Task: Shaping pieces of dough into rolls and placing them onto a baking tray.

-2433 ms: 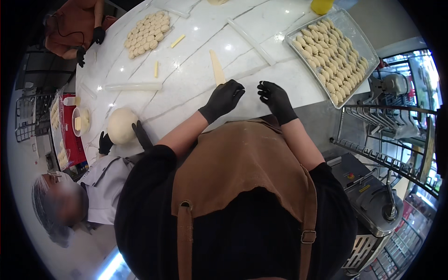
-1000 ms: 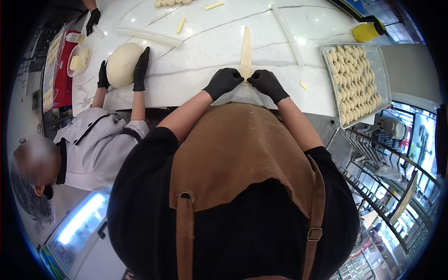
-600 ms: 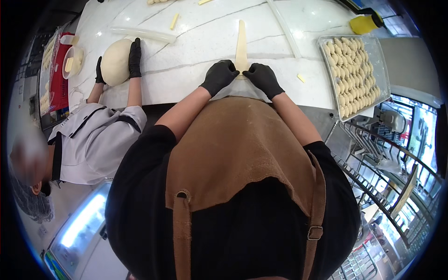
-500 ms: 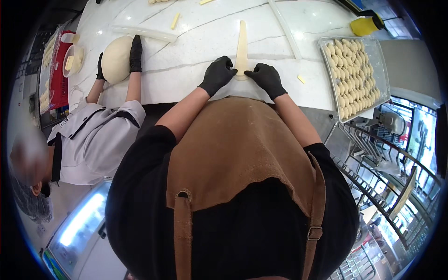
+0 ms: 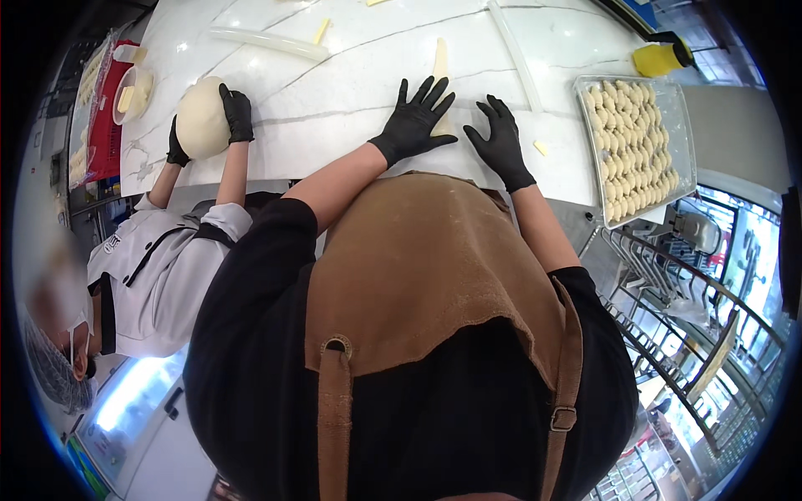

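A long, thin strip of pale dough (image 5: 440, 60) lies on the white marble-patterned table, narrowing toward its far end. Over its near part spreads my black-gloved left hand (image 5: 413, 125), palm down with fingers apart, hiding much of the strip. Whether the palm presses on the dough or hovers just above it, I cannot tell. To the right of the strip, my right hand (image 5: 500, 144), also gloved, has its fingers stretched out and holds nothing. A small pale-yellow stick (image 5: 540, 148) lies to the right of that hand.
A tray (image 5: 687, 150) of several rows of shaped dough pieces stands at the right, near a yellow container (image 5: 656, 60). Translucent rods (image 5: 269, 42) lie farther back. On the left, a co-worker's gloved hands hold a large dough ball (image 5: 201, 118) beside a tub (image 5: 140, 93).
Both my hands have let go of the strip's near end. My left hand has spread over the dough; the right has moved aside to the right. The co-worker's dough ball has shifted slightly left.
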The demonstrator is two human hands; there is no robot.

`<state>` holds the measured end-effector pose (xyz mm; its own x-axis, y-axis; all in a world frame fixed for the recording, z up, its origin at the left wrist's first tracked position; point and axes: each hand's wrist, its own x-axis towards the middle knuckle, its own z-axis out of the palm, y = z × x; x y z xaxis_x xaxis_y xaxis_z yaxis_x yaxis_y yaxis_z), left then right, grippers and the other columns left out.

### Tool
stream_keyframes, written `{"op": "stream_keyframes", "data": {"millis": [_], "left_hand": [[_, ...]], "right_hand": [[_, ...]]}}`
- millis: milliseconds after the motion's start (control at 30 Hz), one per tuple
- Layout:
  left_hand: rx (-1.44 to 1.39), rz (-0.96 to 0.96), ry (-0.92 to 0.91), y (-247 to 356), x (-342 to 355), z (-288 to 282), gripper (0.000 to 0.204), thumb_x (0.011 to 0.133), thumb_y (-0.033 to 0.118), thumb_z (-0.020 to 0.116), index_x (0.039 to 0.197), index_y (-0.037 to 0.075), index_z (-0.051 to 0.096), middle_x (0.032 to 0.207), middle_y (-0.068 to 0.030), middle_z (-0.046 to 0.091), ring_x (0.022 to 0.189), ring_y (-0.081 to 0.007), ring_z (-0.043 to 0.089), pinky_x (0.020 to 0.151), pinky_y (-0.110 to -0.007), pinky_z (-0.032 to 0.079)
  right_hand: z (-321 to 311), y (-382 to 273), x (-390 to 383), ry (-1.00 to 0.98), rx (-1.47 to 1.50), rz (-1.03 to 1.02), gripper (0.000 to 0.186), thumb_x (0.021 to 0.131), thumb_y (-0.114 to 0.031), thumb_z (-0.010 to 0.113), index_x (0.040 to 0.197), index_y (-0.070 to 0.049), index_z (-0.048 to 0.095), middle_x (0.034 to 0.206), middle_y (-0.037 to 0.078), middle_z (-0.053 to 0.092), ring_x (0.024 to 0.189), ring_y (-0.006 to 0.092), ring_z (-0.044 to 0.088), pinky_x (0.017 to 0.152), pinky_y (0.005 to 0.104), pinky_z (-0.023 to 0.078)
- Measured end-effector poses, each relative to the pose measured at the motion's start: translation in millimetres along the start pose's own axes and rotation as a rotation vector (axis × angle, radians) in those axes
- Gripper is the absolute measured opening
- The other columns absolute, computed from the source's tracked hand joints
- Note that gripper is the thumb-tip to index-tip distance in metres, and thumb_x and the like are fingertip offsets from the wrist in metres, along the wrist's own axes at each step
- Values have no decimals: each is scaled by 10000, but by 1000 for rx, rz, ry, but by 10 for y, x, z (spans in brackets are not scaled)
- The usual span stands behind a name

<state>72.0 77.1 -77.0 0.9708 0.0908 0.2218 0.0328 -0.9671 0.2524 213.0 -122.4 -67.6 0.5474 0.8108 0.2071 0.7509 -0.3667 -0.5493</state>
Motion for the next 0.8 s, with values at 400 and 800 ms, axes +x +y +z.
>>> {"op": "stream_keyframes", "data": {"millis": [400,800], "left_hand": [[-35,57,-190,-265,-116,-263,996,837,711,694,1609,152,406,1736,-153,219,1603,-358,192,1251,-698,61],[-28,-44,-111,-400,-137,-199,996,812,718,715,1597,172,434,1729,-139,246,1606,-362,173,1263,-684,22]], "right_hand": [[-21,-255,236,-266,-211,-175,1171,659,-571,907,1598,-76,411,1683,205,320,1559,415,270,1267,518,230],[66,-177,394,-246,-143,-250,1121,687,-614,868,1582,-86,446,1669,211,344,1554,411,280,1268,527,222]]}}
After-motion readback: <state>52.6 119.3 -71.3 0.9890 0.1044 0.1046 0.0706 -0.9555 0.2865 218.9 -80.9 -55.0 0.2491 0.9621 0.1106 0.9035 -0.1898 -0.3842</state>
